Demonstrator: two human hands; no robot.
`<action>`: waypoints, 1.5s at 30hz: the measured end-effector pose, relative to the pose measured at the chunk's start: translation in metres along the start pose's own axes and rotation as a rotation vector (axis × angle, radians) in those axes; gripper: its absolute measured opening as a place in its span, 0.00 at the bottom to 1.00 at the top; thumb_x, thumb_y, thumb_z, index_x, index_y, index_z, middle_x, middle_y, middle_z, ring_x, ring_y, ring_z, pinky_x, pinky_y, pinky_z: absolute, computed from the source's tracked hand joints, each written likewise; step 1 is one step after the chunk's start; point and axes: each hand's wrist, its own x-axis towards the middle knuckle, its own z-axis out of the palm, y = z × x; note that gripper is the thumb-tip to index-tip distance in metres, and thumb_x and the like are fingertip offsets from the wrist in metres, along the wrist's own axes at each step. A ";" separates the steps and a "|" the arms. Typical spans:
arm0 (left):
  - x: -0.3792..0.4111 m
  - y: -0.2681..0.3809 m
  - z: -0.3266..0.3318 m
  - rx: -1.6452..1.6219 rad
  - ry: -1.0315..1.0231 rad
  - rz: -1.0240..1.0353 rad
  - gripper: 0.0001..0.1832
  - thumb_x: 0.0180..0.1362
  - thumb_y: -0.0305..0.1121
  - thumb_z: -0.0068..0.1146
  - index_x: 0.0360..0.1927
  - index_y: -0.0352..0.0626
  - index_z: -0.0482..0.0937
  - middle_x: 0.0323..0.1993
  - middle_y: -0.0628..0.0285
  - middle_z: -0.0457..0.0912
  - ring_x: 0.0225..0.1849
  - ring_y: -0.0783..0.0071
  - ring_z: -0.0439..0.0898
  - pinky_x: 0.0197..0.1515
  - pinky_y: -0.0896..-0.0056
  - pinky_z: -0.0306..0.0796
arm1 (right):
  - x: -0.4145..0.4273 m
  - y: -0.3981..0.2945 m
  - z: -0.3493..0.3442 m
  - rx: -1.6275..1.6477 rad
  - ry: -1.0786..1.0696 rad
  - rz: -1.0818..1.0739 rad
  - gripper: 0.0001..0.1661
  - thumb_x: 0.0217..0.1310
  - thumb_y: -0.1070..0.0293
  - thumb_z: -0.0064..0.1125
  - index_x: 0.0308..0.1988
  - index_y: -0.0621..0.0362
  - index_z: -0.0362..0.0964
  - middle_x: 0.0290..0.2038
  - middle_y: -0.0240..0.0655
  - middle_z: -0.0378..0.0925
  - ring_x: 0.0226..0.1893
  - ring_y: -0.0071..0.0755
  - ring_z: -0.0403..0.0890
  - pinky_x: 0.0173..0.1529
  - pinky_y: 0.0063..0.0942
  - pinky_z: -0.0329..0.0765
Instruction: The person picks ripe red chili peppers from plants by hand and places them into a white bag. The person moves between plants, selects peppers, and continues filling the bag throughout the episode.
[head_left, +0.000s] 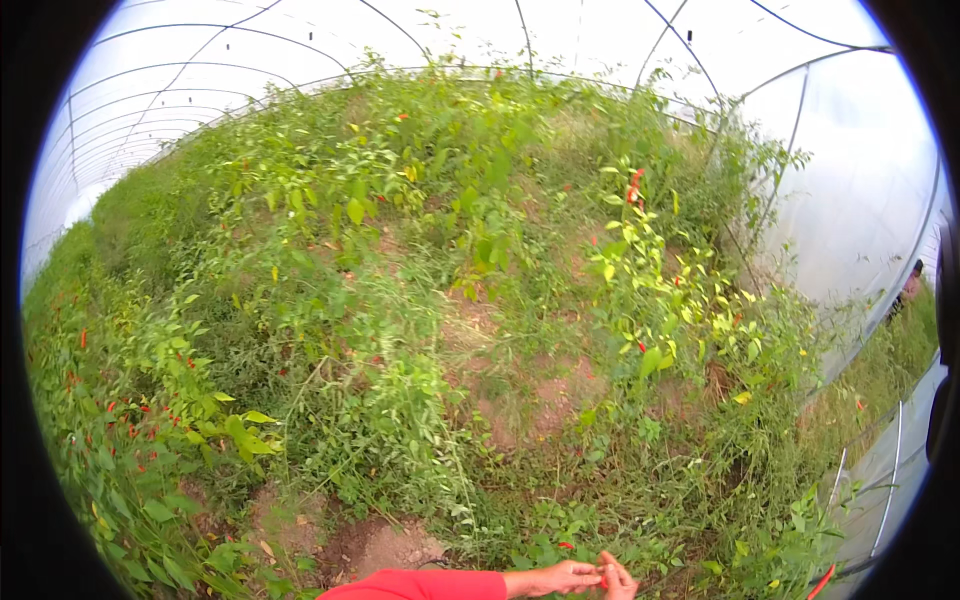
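Note:
At the bottom of the head view, my left hand (571, 577) reaches in from a red sleeve (420, 585). Its fingertips meet those of my right hand (619, 579). A small red piece, apparently a chili pepper (603, 581), shows between the fingers of both hands; most of it is hidden. Another red chili pepper (566, 545) hangs among leaves just above my left hand. A longer red chili (821, 582) is at the lower right rim. More red chilies (635, 187) hang on a yellow-green pepper plant farther off.
Pepper plants and weeds (405, 390) grow thickly around patches of bare soil (555, 394). Many red chilies (131, 431) dot the plants at left. Plastic greenhouse sheeting (855, 187) on curved metal hoops encloses the rows. A person (910, 285) is partly visible at far right.

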 end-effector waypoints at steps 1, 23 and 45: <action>-0.030 0.019 0.000 -0.031 0.117 0.030 0.20 0.64 0.46 0.57 0.51 0.43 0.80 0.33 0.63 0.81 0.30 0.74 0.76 0.30 0.74 0.68 | -0.014 -0.006 0.032 0.064 -0.024 0.031 0.19 0.69 0.64 0.53 0.56 0.58 0.74 0.43 0.32 0.81 0.37 0.25 0.80 0.39 0.22 0.77; -0.279 0.036 -0.109 -0.405 0.365 0.388 0.12 0.72 0.38 0.41 0.42 0.41 0.74 0.25 0.70 0.72 0.20 0.86 0.65 0.14 0.85 0.50 | -0.131 -0.063 0.259 -0.352 -0.471 -0.032 0.18 0.69 0.64 0.51 0.53 0.64 0.70 0.47 0.41 0.79 0.39 0.35 0.82 0.43 0.33 0.79; -0.284 0.045 -0.094 -0.468 0.290 0.441 0.20 0.71 0.48 0.42 0.38 0.40 0.76 0.23 0.70 0.72 0.18 0.87 0.65 0.14 0.85 0.52 | -0.146 -0.049 0.290 -0.539 -0.558 0.001 0.19 0.68 0.65 0.52 0.54 0.63 0.70 0.48 0.41 0.79 0.41 0.35 0.82 0.45 0.33 0.78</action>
